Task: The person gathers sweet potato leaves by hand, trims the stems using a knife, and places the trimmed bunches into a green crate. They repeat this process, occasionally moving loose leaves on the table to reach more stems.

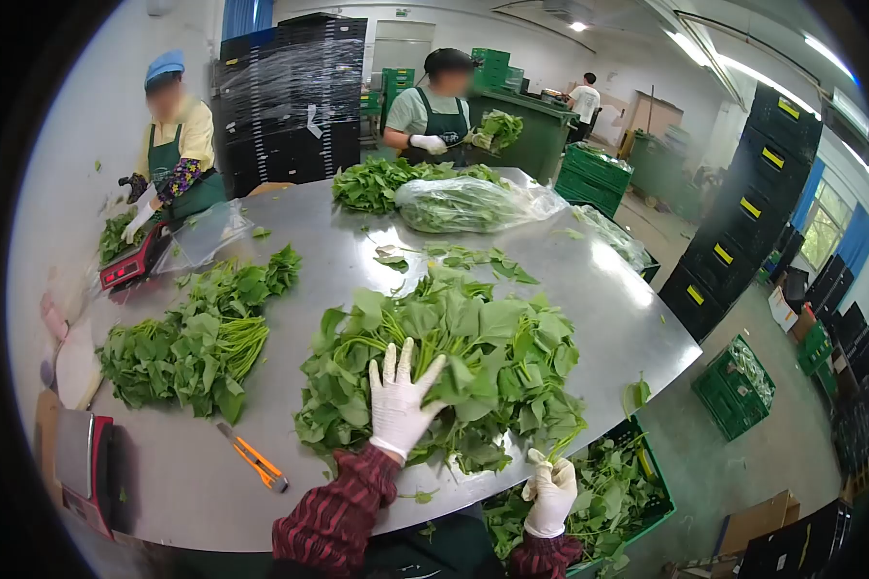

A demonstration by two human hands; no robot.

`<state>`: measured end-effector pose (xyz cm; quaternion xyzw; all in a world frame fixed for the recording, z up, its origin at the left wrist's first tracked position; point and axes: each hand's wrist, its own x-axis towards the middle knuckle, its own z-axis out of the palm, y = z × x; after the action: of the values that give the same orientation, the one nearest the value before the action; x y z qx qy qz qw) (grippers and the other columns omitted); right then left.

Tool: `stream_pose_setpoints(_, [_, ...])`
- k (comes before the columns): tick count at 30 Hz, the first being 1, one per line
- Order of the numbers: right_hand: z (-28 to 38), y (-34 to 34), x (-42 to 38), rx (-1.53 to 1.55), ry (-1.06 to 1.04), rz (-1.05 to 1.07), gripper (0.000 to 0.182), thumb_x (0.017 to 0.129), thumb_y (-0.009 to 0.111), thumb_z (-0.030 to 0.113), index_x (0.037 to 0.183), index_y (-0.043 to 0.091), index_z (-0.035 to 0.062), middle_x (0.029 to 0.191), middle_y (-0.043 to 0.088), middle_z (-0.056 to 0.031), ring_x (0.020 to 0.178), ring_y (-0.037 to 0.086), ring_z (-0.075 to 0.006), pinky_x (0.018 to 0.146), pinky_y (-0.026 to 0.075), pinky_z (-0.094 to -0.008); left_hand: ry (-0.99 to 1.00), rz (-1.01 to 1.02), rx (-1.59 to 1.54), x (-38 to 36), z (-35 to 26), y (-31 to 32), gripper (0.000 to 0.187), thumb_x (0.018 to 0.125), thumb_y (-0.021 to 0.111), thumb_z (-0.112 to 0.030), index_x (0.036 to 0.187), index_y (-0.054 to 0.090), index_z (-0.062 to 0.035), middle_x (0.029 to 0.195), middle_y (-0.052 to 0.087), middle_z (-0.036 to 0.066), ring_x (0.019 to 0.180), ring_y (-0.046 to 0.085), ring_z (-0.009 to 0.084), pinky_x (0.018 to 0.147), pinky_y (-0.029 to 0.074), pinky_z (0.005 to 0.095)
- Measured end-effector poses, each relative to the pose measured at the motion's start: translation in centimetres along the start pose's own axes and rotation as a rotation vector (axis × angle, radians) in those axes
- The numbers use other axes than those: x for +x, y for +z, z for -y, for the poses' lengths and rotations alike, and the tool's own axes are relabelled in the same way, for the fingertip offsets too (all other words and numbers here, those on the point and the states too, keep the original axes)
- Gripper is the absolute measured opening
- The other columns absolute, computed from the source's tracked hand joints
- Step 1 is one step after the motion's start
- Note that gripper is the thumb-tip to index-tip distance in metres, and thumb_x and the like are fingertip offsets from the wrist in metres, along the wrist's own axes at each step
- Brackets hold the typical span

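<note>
Fingers (406,362) of the left hand (399,410) spread wide on leafy greens (488,333); toward five o'clock the right hand (552,494) curls, grip unclear, partly hiding a crate (658,502).

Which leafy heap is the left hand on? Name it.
The big middle heap, with the spread left hand on it; the left heap and the far heap lie clear of that hand.

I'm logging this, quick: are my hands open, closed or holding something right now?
Left hand: open, spread on the leafy greens.
Right hand: curled closed; whether it holds anything cannot be told.
</note>
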<state>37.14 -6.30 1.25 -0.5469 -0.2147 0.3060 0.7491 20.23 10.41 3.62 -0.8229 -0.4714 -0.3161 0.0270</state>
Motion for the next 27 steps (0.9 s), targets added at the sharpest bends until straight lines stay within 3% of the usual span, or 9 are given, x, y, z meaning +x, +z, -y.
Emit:
stream_pose_setpoints(7, [0.9,-1.6,0.7,-0.011,0.014,-0.094,0.015,0.09,0.053,0.01,0.088,0.052,-0.0043,0.065,0.058,-0.0082,0.037,0.037,-0.0056,0.035,0.03,-0.018,0.026,0.109,-0.024,2.9,7.7,5.6,0.064,0.068,0.069,-0.036,0.124,0.051,-0.0103,0.127,0.045,0.025,0.132,0.025,0.0332,0.108,0.017,0.0483])
stream_pose_setpoints(10, [0.6,-2.3,0.5,-0.055,0.018,-0.089,0.013,0.086,0.06,0.009,0.087,0.054,-0.0018,0.064,0.057,-0.0031,0.038,0.036,-0.0035,0.035,0.027,-0.0176,0.072,0.119,-0.096,3.7,8.4,5.0,0.059,0.069,0.07,-0.037,0.118,0.056,-0.0073,0.13,0.041,0.024,0.132,0.025,0.0334,0.107,0.018,0.0489])
stream_pose_setpoints(14, [0.0,-2.7,-0.3,-0.199,0.07,-0.046,0.015,0.081,0.067,0.009,0.089,0.057,0.0003,0.066,0.058,0.0006,0.04,0.037,-0.0014,0.037,0.026,-0.0167,0.065,0.266,-0.156,3.7,7.3,2.4,0.074,0.062,0.075,-0.042,0.126,0.052,-0.0131,0.142,0.025,0.023,0.135,0.016,0.0366,0.109,0.01,0.0515])
stream_pose_setpoints(17, [0.5,-3.2,-0.7,-0.27,0.068,-0.072,0.014,0.084,0.064,0.009,0.091,0.056,-0.0009,0.066,0.058,0.0004,0.04,0.039,-0.0021,0.037,0.028,-0.0169,0.078,0.343,-0.275,4.3,6.4,-2.2,0.066,0.063,0.075,-0.042,0.122,0.057,-0.0196,0.145,0.024,0.018,0.136,0.016,0.0359,0.108,0.013,0.0512])
stream_pose_setpoints(19, [1.3,-3.8,-1.0,-0.362,0.086,-0.048,0.014,0.088,0.057,0.009,0.096,0.053,-0.0029,0.066,0.056,0.0008,0.04,0.041,-0.0033,0.037,0.032,-0.0177,0.102,0.125,-0.302,4.2,5.3,-5.1,0.04,0.07,0.073,-0.025,0.107,0.066,-0.0143,0.133,0.045,0.016,0.126,0.036,0.0351,0.105,0.026,0.0442])
stream_pose_setpoints(21, [2.1,-3.8,-1.6,-0.365,0.002,-0.062,0.015,0.089,0.054,0.008,0.099,0.052,-0.0036,0.068,0.055,0.0005,0.041,0.042,-0.0036,0.038,0.034,-0.0181,0.0,-0.203,-0.369,3.0,3.1,-7.1,0.022,0.074,0.068,-0.007,0.096,0.067,-0.0059,0.115,0.057,0.014,0.109,0.051,0.0293,0.094,0.039,0.0378])
stream_pose_setpoints(23, [2.7,-3.2,-2.3,-0.227,-0.024,-0.066,0.018,0.089,0.059,0.016,0.094,0.056,-0.0012,0.062,0.054,0.0016,0.043,0.044,-0.0033,0.04,0.034,-0.0202,-0.092,-0.303,-0.609,0.2,-0.3,-7.4,0.014,0.075,0.062,0.004,0.088,0.065,-0.0008,0.097,0.062,0.01,0.091,0.058,0.0222,0.082,0.045,0.0317])
stream_pose_setpoints(25, [3.0,-2.5,-3.1,-0.199,-0.05,0.015,0.021,0.091,0.056,0.016,0.1,0.056,-0.0022,0.064,0.055,0.0007,0.046,0.045,-0.0035,0.043,0.036,-0.0195,-0.276,-0.054,-0.977,-3.8,-4.1,-5.9,0.011,0.075,0.062,0.005,0.083,0.065,-0.0004,0.085,0.063,0.008,0.081,0.059,0.0189,0.075,0.046,0.0284])
stream_pose_setpoints(27, [2.3,-2.0,-3.9,-0.226,-0.042,0.078,0.021,0.091,0.056,0.016,0.1,0.057,-0.0024,0.064,0.055,0.0009,0.046,0.045,-0.0035,0.043,0.037,-0.0193,-0.165,0.248,-1.096,-7.5,-6.3,-3.5,0.013,0.075,0.064,0.003,0.087,0.067,-0.0004,0.088,0.064,0.008,0.082,0.06,0.0181,0.075,0.046,0.029])
